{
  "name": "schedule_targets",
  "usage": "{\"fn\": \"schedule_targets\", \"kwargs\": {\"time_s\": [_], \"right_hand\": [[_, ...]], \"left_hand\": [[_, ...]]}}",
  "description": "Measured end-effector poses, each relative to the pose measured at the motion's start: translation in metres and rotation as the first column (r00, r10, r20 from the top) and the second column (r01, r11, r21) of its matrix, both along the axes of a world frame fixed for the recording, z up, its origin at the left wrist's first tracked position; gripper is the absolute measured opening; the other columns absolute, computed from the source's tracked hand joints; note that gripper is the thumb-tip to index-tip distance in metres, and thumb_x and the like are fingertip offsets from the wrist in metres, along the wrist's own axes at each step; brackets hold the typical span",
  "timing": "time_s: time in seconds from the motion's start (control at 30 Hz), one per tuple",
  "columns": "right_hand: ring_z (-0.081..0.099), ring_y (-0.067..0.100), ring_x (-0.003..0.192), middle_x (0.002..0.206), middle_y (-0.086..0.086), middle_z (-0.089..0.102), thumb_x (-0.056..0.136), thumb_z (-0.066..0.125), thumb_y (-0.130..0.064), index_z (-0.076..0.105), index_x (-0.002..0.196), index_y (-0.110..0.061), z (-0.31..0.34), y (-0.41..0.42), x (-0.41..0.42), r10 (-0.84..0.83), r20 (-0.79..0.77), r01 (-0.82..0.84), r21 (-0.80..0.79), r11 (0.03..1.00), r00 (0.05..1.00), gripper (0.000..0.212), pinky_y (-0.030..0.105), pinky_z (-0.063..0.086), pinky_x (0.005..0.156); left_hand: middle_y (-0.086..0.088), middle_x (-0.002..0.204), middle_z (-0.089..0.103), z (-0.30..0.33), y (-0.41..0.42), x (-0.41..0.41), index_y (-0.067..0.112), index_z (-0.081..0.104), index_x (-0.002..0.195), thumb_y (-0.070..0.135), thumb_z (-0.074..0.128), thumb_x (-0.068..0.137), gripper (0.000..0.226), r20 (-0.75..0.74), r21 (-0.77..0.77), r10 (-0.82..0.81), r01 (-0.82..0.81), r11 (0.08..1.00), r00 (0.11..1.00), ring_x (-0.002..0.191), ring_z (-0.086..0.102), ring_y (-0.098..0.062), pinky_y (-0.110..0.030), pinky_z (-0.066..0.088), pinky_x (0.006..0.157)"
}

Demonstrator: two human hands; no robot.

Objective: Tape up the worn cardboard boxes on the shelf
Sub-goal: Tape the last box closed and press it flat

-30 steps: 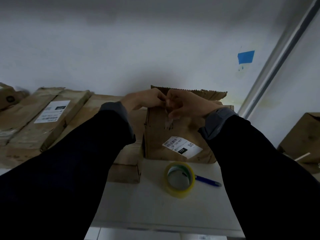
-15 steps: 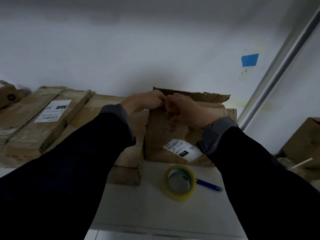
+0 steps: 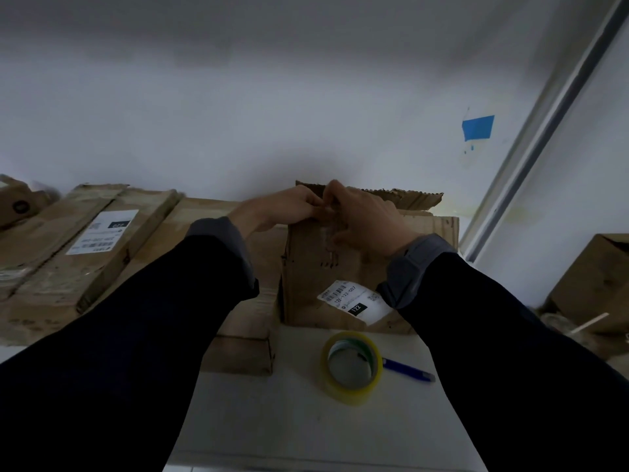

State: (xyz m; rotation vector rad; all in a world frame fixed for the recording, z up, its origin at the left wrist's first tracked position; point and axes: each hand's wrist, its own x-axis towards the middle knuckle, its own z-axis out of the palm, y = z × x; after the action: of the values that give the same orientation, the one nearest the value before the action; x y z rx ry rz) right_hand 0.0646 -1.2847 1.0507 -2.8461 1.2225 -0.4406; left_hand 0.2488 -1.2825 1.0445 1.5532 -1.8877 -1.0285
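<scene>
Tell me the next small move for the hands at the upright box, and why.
Probably smooth the clear tape strip down the front of the upright box. Both the left hand and the right hand pinch together at its top edge, and the strip seems to hang down the face, not yet pressed flat.

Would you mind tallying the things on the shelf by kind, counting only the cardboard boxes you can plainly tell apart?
Cardboard boxes: 5, the upright box under both hands, a flat labelled box, a flat box beside it, a far-left box and a far-right box
Tape rolls: 1
Blue pens: 1
Total: 7
</scene>
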Motion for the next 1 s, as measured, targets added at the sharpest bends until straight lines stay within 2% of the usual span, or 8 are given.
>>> {"fn": "schedule_targets", "kwargs": {"time_s": [0.2, 0.43, 0.6, 0.7, 0.77, 0.83, 0.9, 1.0], "right_hand": [[0.058, 0.018, 0.076, 0.082, -0.008, 0.059, 0.077, 0.08, -0.022, 0.051, 0.096, -0.02, 0.006, -0.014, -0.006, -0.043, 0.16, 0.027, 0.101, 0.994, 0.986, 0.035, 0.03, 0.04, 0.062], [0.055, 0.011, 0.074, 0.079, -0.008, 0.059, 0.08, 0.077, -0.027, 0.059, 0.085, -0.021, 0.007, -0.027, -0.008, -0.094, 0.287, 0.054, 0.144, 0.988, 0.953, 0.02, 0.027, 0.038, 0.06], [0.057, 0.002, 0.068, 0.078, 0.001, 0.069, 0.085, 0.075, -0.019, 0.067, 0.086, -0.016, 0.007, -0.031, -0.011, -0.081, 0.366, -0.011, 0.242, 0.97, 0.927, 0.008, 0.009, 0.039, 0.059], [0.058, -0.003, 0.064, 0.075, 0.0, 0.072, 0.087, 0.072, -0.014, 0.067, 0.088, -0.016, 0.011, -0.028, -0.014, -0.067, 0.39, -0.041, 0.264, 0.964, 0.918, 0.005, 0.011, 0.039, 0.061], [0.059, -0.003, 0.065, 0.076, -0.001, 0.072, 0.088, 0.07, -0.015, 0.067, 0.088, -0.017, 0.012, -0.027, -0.015, -0.069, 0.393, -0.043, 0.268, 0.962, 0.917, 0.004, 0.014, 0.04, 0.062], [0.057, -0.002, 0.068, 0.076, -0.006, 0.067, 0.091, 0.07, -0.025, 0.068, 0.088, -0.018, 0.012, -0.028, -0.015, -0.077, 0.338, -0.013, 0.255, 0.967, 0.938, 0.008, 0.015, 0.04, 0.062], [0.056, 0.006, 0.071, 0.077, -0.004, 0.064, 0.092, 0.069, -0.033, 0.071, 0.087, -0.016, 0.01, -0.03, -0.014, -0.093, 0.229, 0.035, 0.246, 0.969, 0.969, 0.018, 0.02, 0.043, 0.061], [0.052, 0.013, 0.065, 0.073, 0.005, 0.061, 0.094, 0.065, -0.032, 0.073, 0.084, -0.007, 0.008, -0.031, -0.013, -0.1, 0.151, 0.058, 0.259, 0.964, 0.983, 0.027, 0.024, 0.04, 0.056]], "left_hand": [[0.0, 0.121, 0.067, 0.01, 0.005, -0.006, 0.027, 0.076, 0.097, 0.044, 0.034, 0.107, 0.047, -0.003, 0.04, 0.135, -0.135, 0.99, 0.991, 0.114, 0.058, -0.019, -0.035, 0.04, 0.103], [-0.001, 0.094, 0.076, 0.009, 0.011, -0.003, 0.019, 0.08, 0.101, 0.035, 0.08, 0.083, 0.024, 0.063, -0.108, -0.015, 0.021, 0.994, 0.998, 0.086, 0.069, -0.01, -0.03, 0.053, 0.081], [-0.016, 0.095, 0.074, 0.009, 0.01, -0.008, 0.01, 0.079, 0.102, 0.036, 0.067, 0.095, 0.029, 0.094, -0.182, 0.018, 0.0, 0.983, 0.995, 0.078, 0.063, -0.019, -0.032, 0.048, 0.073], [-0.03, 0.086, 0.063, 0.007, 0.008, -0.007, -0.004, 0.073, 0.1, 0.036, 0.057, 0.101, 0.043, 0.154, -0.212, 0.016, 0.017, 0.977, 0.988, 0.067, 0.05, -0.018, -0.028, 0.038, 0.064], [-0.025, 0.079, 0.063, 0.008, 0.009, -0.006, 0.001, 0.074, 0.096, 0.033, 0.061, 0.099, 0.035, 0.174, -0.224, 0.007, 0.032, 0.974, 0.985, 0.064, 0.05, -0.014, -0.026, 0.038, 0.062], [-0.004, 0.068, 0.063, 0.011, 0.012, -0.008, 0.014, 0.072, 0.09, 0.029, 0.075, 0.089, 0.015, 0.2, -0.239, 0.003, 0.046, 0.97, 0.98, 0.06, 0.052, -0.006, -0.021, 0.038, 0.059], [0.009, 0.077, 0.059, 0.011, 0.015, -0.016, 0.021, 0.063, 0.094, 0.03, 0.088, 0.074, 0.033, 0.302, -0.284, 0.033, 0.057, 0.957, 0.953, 0.07, 0.055, -0.007, -0.025, 0.037, 0.058], [0.008, 0.091, 0.056, 0.003, 0.018, -0.03, 0.022, 0.048, 0.103, 0.047, 0.093, 0.057, 0.069, 0.528, -0.339, 0.1, 0.102, 0.935, 0.843, 0.087, 0.056, -0.019, -0.035, 0.041, 0.068]]}}
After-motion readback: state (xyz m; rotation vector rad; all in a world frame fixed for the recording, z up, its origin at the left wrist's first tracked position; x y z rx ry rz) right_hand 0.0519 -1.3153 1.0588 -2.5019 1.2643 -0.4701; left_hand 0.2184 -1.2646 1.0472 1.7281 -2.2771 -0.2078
